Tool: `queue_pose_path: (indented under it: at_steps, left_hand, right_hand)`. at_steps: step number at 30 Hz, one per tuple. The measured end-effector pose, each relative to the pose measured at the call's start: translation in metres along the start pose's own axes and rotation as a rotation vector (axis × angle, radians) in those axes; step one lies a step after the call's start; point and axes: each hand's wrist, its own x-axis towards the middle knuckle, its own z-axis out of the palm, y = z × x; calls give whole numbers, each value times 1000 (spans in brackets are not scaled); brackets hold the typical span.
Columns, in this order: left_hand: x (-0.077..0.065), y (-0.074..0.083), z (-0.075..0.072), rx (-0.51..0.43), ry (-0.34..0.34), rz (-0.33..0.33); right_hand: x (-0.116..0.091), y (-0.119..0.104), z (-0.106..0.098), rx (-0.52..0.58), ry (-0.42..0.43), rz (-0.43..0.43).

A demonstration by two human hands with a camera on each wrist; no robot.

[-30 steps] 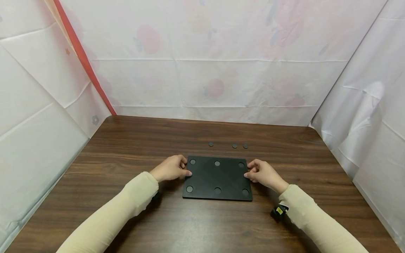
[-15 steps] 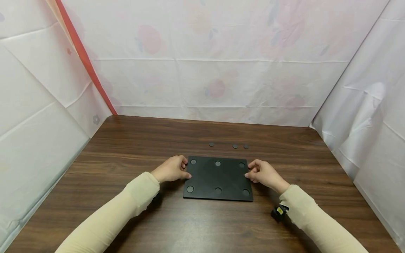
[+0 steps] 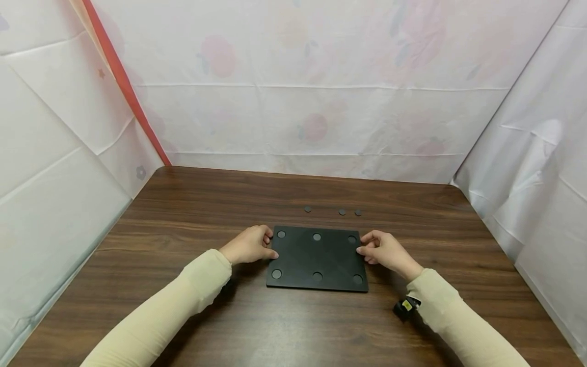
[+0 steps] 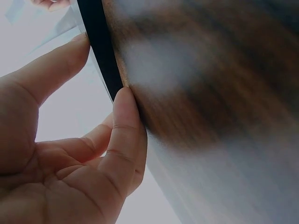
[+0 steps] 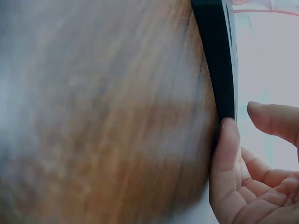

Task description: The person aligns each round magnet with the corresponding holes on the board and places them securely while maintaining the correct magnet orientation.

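Observation:
A flat black board (image 3: 321,258) with several round recesses lies on the table before me. Whether small discs fill some recesses is hard to tell. At its left edge my left hand (image 3: 249,245) pinches the board, thumb on the top face and a finger against the side, as the left wrist view shows. My right hand (image 3: 387,253) is at the right edge. In the right wrist view a fingertip touches the board's side (image 5: 217,60), while the thumb (image 5: 273,120) stands apart from it. Behind the board lie three small dark discs: one disc (image 3: 308,209), another (image 3: 342,212) and a third (image 3: 358,212).
The brown wood-grain table (image 3: 206,199) reaches back to a pale patterned curtain (image 3: 284,117). White sheets hang at the left (image 3: 59,132) and right (image 3: 541,168). A small black device (image 3: 405,308) sits at my right wrist.
My right thumb has lifted slightly off the board's right edge. The left hand keeps its hold, and the board stays in place; the whole view has shifted a little.

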Motion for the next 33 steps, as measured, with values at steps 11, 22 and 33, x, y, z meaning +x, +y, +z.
queue_pose_path:
  at_steps: [11, 22, 33]
  left_hand:
    - [-1, 0, 1, -23, 6, -13]
    - [-1, 0, 2, -34, 5, -17]
    - [0, -1, 2, -52, 5, -19]
  right_hand:
    - [1, -7, -6, -3, 39, -28]
    - [5, -22, -7, -26, 80, -104]
    - [13, -41, -4, -94, 137, -152]
